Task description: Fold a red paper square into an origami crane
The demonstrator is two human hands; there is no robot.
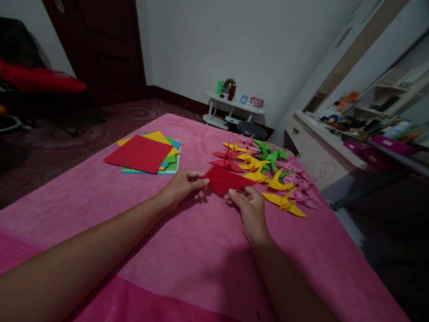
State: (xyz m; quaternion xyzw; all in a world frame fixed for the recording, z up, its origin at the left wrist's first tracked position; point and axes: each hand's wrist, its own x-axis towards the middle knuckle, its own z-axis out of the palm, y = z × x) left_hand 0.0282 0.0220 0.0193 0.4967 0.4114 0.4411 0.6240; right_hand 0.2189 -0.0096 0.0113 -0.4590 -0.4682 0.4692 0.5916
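A folded piece of red origami paper [223, 180] is held just above the pink cloth, between both hands. My left hand [186, 184] pinches its left corner between thumb and fingers. My right hand [248, 205] grips it near the lower right edge, thumb on top. Close behind the paper lie red paper cranes [227, 160]. To the right of my right hand are several yellow paper cranes [285, 202]. A stack of coloured paper sheets lies left of my left hand, with a red sheet [139, 153] on top.
Green paper cranes [274, 156] and pink paper cranes [305, 190] fill the right side of the pink-covered surface [154, 267]. Beyond it stands a small white shelf [216, 107] by the wall. A cluttered dresser [327, 146] is at right, a red chair [37, 79] at left.
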